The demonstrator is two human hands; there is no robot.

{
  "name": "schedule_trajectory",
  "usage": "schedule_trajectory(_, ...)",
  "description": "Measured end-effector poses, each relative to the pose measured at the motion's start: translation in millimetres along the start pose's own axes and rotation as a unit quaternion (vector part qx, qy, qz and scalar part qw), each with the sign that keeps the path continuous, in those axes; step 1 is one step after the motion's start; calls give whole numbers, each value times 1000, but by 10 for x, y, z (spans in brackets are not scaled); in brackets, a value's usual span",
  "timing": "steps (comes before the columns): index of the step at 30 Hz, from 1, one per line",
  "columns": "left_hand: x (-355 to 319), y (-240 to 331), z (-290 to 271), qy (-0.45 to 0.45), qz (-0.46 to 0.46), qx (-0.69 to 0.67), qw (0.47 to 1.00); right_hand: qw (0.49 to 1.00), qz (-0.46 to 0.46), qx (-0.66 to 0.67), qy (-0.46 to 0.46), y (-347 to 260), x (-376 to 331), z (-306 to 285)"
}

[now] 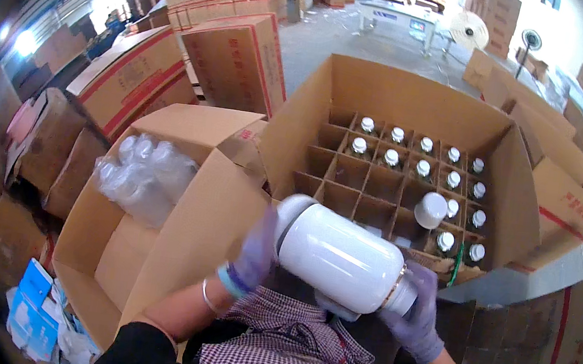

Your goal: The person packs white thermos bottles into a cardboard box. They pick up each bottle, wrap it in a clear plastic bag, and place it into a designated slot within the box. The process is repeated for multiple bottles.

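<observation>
A white bottle [342,259] lies sideways in front of my chest, held between both hands. My left hand [253,256], in a purple glove, grips its base end on the left. My right hand [420,311], also gloved, holds the neck end on the right. Just beyond stands an open cardboard box [389,96] with a grid of dividers. Several white-capped bottles [423,167] fill its right-hand cells, and one bottle [431,209] sticks up higher than the others. The left cells hold nothing.
To my left an open carton [175,240] holds clear plastic-wrapped bottles [143,175]. Stacked cardboard boxes [237,59] line the left and back. More cartons [565,208] stand at the right. Blue-and-white packets [35,311] lie at the lower left.
</observation>
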State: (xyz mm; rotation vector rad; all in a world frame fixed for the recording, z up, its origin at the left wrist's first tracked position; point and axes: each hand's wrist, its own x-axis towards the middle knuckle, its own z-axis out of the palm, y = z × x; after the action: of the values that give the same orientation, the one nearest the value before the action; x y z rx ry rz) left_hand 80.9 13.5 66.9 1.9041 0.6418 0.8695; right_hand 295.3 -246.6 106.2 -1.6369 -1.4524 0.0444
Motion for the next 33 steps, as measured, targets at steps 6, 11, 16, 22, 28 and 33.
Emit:
schedule_trajectory(6, 1354, -709, 319, 11, 99, 394, 914, 984, 34, -79, 156, 292, -373, -199)
schedule_trajectory(11, 1584, -1192, 558, -196, 123, 574, 786, 960, 140, -21, 240, 500, -591, -142)
schedule_trajectory(16, 2619, -939, 1129, -115, 135, 529, 830, 922, 244, 66, 293, 593, -790, 211)
schedule_trajectory(22, 3624, -1659, 1982, -257, 3, 514, 818, 885, 293, 181, 314, 708, -716, 557)
schedule_trajectory(28, 3677, -1553, 1598, -177, 39, 453, 873, 843, 336, 237, 345, 770, -658, 517)
schedule_trajectory(33, 2886, 315, 796, -23, 225, 355, 907, 833, 316, 217, 400, 683, -510, 397)
